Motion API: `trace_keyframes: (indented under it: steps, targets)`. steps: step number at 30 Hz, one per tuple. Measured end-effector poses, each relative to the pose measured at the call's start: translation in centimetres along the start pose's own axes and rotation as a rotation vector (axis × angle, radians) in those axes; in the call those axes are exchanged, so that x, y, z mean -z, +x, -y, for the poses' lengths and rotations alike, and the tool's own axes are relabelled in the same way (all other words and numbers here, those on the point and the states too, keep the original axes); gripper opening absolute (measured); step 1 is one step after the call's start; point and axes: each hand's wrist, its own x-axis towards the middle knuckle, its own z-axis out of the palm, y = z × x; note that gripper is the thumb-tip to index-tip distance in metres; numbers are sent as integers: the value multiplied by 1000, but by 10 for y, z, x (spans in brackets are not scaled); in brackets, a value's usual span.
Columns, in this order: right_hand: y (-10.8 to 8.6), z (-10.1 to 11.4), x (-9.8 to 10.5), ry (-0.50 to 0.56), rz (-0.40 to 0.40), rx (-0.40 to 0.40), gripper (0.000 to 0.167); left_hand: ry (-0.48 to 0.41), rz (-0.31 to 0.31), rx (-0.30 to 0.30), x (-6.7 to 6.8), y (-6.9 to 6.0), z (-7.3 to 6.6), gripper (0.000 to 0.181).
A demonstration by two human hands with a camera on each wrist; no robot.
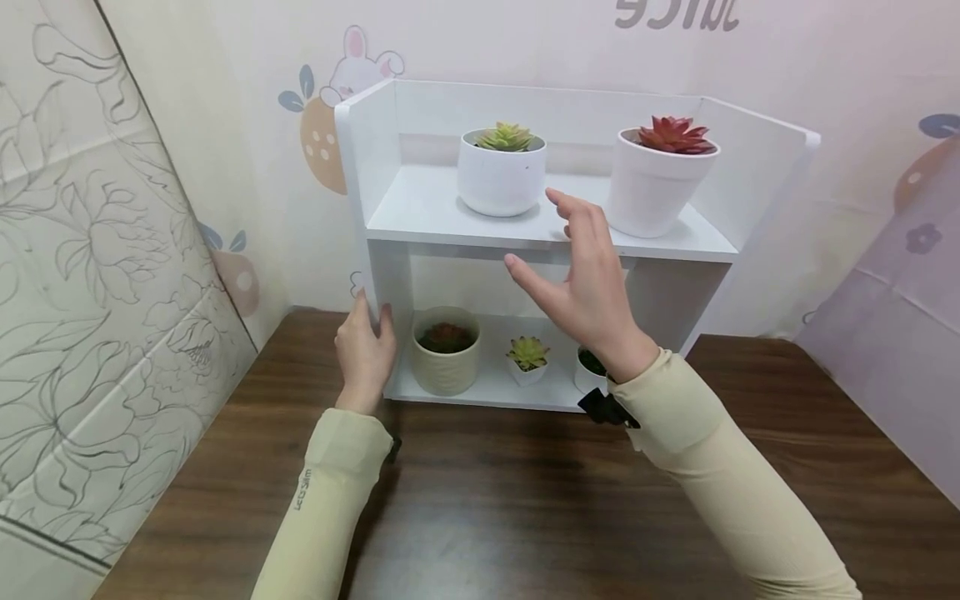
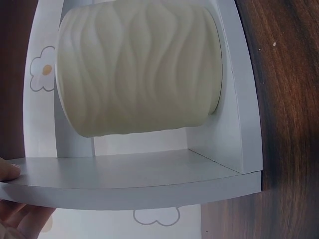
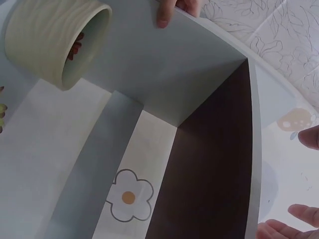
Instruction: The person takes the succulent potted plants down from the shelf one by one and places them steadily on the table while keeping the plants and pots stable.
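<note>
A white two-tier shelf (image 1: 551, 236) stands on the table. My left hand (image 1: 365, 350) grips the edge of its left side panel, thumb inside; the left wrist view shows fingertips around that panel (image 2: 129, 196). My right hand (image 1: 588, 283) is raised before the upper board, fingers spread and touching nothing, between a white pot (image 1: 501, 179) with a green succulent and a taller white pot (image 1: 651, 190) with a red one. On the lower board are a ribbed cream pot (image 1: 446, 367), a small potted succulent (image 1: 527, 354) and a white pot (image 1: 589, 379) partly hidden by my right wrist.
The brown wooden table (image 1: 480, 500) extends in front of the shelf and to both sides. Behind it is a wall (image 1: 757, 75) with a rabbit and carrot print. A flower-patterned panel (image 1: 97, 250) stands at the left.
</note>
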Motion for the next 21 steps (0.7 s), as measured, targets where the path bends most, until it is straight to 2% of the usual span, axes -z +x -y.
trace_keyframes:
  steps: [7, 14, 21]
  targets:
    - [9, -2, 2, 30, 39, -137, 75, -3, -23, -15, 0, -1, 2, 34]
    - [15, -1, 1, 64, 65, -221, 78, -26, -35, -20, 0, -3, 3, 34]
    - [24, 0, 2, 52, 107, -303, 84, -31, -27, -13, -1, -2, 2, 34]
